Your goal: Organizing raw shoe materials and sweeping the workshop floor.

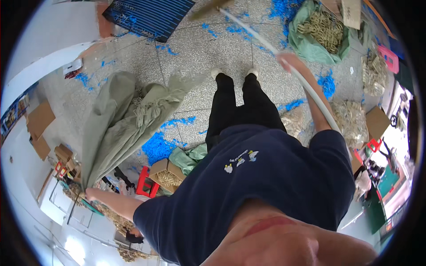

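Out to the left, my left hand is closed on the gathered upper edge of a large grey-green woven sack. The sack hangs open and slack, its far end blurred near the floor, with pale frayed strands on it. My right hand wraps round the long white handle of a broom, which runs back along my right forearm. At the handle's far end lies the brownish broom head, partly cut off by the top edge of the view.
Blue shreds are scattered over the speckled tile floor. A black slatted mat lies far left; a green sack of tan loops stands far right. Nearer left are a carton and a red stool. Clear plastic bags line the right.
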A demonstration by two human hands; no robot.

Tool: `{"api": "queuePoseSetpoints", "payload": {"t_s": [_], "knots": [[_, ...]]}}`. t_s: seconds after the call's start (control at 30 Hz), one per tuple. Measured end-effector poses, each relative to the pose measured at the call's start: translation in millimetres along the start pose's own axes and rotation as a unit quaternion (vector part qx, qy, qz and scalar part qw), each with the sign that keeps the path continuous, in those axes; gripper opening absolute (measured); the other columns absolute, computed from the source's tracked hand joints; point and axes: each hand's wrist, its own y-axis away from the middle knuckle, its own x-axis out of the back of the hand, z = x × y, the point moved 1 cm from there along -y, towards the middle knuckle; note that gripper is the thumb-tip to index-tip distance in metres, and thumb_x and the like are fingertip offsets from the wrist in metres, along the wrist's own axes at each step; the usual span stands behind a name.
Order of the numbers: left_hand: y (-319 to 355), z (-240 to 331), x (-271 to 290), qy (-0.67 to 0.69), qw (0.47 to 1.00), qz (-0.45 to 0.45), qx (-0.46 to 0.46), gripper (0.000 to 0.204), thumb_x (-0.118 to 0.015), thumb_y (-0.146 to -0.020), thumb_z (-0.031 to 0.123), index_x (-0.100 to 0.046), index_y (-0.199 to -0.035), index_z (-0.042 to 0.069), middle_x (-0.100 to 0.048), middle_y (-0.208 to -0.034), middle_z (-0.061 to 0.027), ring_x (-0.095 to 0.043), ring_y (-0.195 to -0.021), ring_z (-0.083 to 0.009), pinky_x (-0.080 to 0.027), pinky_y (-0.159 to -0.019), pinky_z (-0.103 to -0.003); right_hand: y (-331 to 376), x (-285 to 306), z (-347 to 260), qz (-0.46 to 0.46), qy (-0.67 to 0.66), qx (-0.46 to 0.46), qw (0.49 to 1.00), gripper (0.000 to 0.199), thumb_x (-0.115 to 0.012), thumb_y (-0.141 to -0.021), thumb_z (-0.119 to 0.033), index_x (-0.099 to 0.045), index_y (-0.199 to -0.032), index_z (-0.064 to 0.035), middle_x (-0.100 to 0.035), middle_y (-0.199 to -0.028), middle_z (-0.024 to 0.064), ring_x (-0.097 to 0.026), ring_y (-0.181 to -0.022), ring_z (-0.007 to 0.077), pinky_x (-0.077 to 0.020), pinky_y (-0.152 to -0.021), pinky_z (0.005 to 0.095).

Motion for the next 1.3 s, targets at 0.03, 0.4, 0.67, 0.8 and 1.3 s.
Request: {"api": "queuePoseSetpoints", "payload": {"t_s": [0.03,0.4,0.67,0.8,1.3], "knots": [[14,-12,-16,-0.021,0.999,-0.022,-0.012,0.03,-0.049,-0.076,0.021,-0.057,-0.097,0.001,-0.057,-0.098,-0.0134,-0.055,-0.087,-0.0262,-0.046,-0.075,-0.035,40,11,29,0.017,-0.012,-0.089,0.996,0.027,-0.054,-0.076,-0.027,-0.054,-0.059,-0.0059,-0.045,-0.043,0.001,-0.041,-0.033,0.0095,-0.0319,-0.031,0.0259],[167,-60,-153,-0.412,0.817,-0.295,-0.275,0.036,-0.052,-0.075,0.028,-0.054,-0.104,0.006,-0.055,-0.104,-0.0092,-0.054,-0.092,-0.0228,-0.042,-0.081,-0.033,299,47,160,0.099,-0.197,-0.301,0.928,0.015,-0.055,-0.075,-0.016,-0.051,-0.075,-0.0018,-0.046,-0.055,0.0029,-0.036,-0.033,0.0066,-0.0278,-0.026,0.0206],[452,2,-166,-0.364,0.499,-0.467,-0.633,0.042,-0.055,-0.075,0.034,-0.052,-0.109,0.01,-0.053,-0.109,-0.0061,-0.053,-0.095,-0.0203,-0.04,-0.085,-0.031,350,63,74,0.105,-0.23,-0.124,0.959,0.018,-0.049,-0.076,-0.018,-0.052,-0.065,-0.0039,-0.045,-0.046,0.0021,-0.038,-0.032,0.0076,-0.0292,-0.028,0.0229],[595,31,-63,0.065,0.609,-0.486,-0.623,0.023,-0.058,-0.071,0.023,-0.06,-0.089,0.007,-0.053,-0.104,-0.0126,-0.043,-0.103,-0.0349,-0.033,-0.088,-0.045,246,138,51,0.157,-0.079,-0.044,0.983,0.016,-0.048,-0.076,-0.018,-0.053,-0.067,-0.0059,-0.044,-0.044,0.0009,-0.041,-0.032,0.0079,-0.0298,-0.029,0.0227],[586,-127,121,-0.031,0.553,-0.692,-0.463,0.031,-0.061,-0.069,0.024,-0.06,-0.088,-0.001,-0.059,-0.089,-0.0183,-0.055,-0.084,-0.0317,-0.041,-0.077,-0.036,-50,306,138,0.075,-0.421,0.054,0.902,0.016,-0.054,-0.075,-0.02,-0.051,-0.067,-0.0066,-0.042,-0.045,-0.0017,-0.037,-0.032,0.0066,-0.0303,-0.029,0.0217]]}}
